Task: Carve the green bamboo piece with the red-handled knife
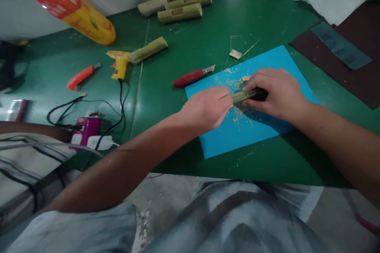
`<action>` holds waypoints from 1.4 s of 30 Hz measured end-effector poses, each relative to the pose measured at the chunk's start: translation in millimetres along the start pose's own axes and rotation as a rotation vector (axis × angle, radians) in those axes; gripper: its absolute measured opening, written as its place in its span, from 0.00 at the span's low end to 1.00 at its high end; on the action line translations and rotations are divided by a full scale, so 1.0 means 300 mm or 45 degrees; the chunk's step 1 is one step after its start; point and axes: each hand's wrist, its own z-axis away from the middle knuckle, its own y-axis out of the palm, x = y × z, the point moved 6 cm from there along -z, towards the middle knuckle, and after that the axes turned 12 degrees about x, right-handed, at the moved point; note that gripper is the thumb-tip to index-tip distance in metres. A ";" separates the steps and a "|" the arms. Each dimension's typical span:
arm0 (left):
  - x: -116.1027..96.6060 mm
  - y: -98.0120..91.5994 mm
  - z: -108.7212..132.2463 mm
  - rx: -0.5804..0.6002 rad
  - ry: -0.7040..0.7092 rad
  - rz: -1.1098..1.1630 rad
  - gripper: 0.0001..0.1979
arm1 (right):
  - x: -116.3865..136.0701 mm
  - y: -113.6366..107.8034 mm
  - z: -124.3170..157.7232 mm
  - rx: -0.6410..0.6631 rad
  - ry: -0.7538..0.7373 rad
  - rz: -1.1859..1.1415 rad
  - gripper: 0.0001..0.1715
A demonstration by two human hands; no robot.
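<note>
A short green bamboo tube (244,96) lies across the space between my two hands, over a blue sheet (216,142). My left hand (209,106) is closed round its left end. My right hand (276,91) pinches the other end between thumb and fingers; a dark patch there could be shadow or another piece, I cannot tell. Pale shavings are scattered on the sheet around the tube, and a small bamboo chip (245,79) lies by my right fingertips. Left of the sheet's top corner rests a red-handled knife (190,78), its blade pointing right.
Several cut bamboo tubes (180,13) lie at the back wall. To the left are a yellow glue gun (120,65) touching another bamboo tube (150,49), an orange cutter (80,78), a purple power adapter (89,127) with cords, and a large bottle (74,10). A brown sheet (335,53) lies right.
</note>
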 end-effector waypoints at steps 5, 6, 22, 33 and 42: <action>-0.014 0.005 -0.087 -0.035 -0.002 0.056 0.13 | -0.005 -0.004 -0.001 -0.041 0.014 -0.012 0.14; -0.012 0.005 -0.089 -0.055 0.012 0.062 0.13 | -0.007 -0.004 -0.001 -0.042 0.013 -0.016 0.14; 0.184 -0.002 0.022 -0.743 -0.383 0.711 0.05 | 0.050 -0.040 0.053 -0.239 0.121 0.262 0.11; 0.182 0.031 0.025 -0.826 -0.256 0.787 0.03 | 0.073 -0.055 0.091 -0.138 0.141 0.560 0.14; 0.196 0.023 0.072 -0.801 -0.193 0.815 0.04 | 0.039 -0.047 0.088 -0.078 0.182 0.355 0.08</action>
